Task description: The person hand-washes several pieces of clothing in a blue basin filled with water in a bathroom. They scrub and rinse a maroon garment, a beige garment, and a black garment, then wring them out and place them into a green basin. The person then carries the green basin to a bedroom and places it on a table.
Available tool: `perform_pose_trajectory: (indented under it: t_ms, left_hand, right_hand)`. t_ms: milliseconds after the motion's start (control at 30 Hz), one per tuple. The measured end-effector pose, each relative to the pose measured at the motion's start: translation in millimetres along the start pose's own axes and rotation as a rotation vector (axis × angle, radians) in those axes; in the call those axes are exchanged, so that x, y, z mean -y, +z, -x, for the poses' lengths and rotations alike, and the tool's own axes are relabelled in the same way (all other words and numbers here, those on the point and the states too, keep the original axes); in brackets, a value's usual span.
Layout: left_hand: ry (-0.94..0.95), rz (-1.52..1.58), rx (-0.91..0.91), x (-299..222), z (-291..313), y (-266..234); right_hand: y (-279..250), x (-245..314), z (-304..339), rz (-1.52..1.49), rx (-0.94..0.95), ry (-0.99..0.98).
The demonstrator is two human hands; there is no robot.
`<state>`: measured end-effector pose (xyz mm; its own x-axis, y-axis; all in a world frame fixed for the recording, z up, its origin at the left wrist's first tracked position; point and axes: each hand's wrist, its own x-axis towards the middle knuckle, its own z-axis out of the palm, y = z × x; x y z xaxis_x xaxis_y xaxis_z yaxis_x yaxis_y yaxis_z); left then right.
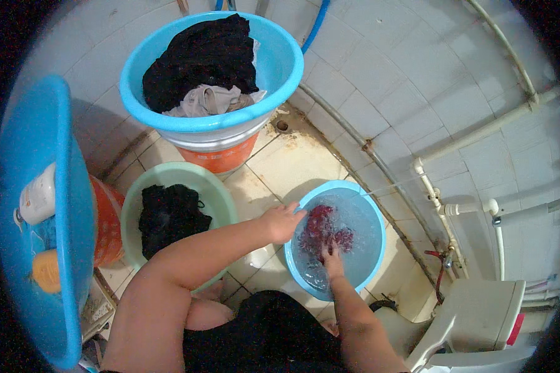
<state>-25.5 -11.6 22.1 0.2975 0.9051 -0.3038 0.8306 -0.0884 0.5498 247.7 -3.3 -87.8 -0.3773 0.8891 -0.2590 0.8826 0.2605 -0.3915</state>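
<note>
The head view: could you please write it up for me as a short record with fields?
Left hand: at the rim of the small light-blue basin; grip unclear
Right hand: in that basin's water, at the dark-red cloth; grip unclear
Pale-green basin: black garment inside
Blue tub at the back: black fabric and grey fabric; orange bucket beneath
Blue tub at left: white bottle, orange object

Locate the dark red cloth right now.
In the head view, the dark red cloth lies right of centre, inside the small blue basin, touched by the right hand.
</note>
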Motion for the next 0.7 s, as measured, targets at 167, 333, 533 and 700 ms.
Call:
perform_pose_trajectory:
  t_ms: [167,333,533,700]
  left_hand:
    - [-0.025,-0.060,0.109,3,-11,7]
    - [0.071,0.007,-0.019,-19,-8,-5]
    - [0.098,0.150,0.095,-62,-24,-7]
    - [0.287,0.482,-0.192,-92,-39,-10]
  right_hand:
    - [3,-38,-16,0.416,0.506,0.064]
    - [-106,-14,-3,-0.923,0.190,0.332]
    - [-232,94,44,-1.123,-0.068,0.115]
    - [-285,130,87,-1.346,-0.131,-0.186]
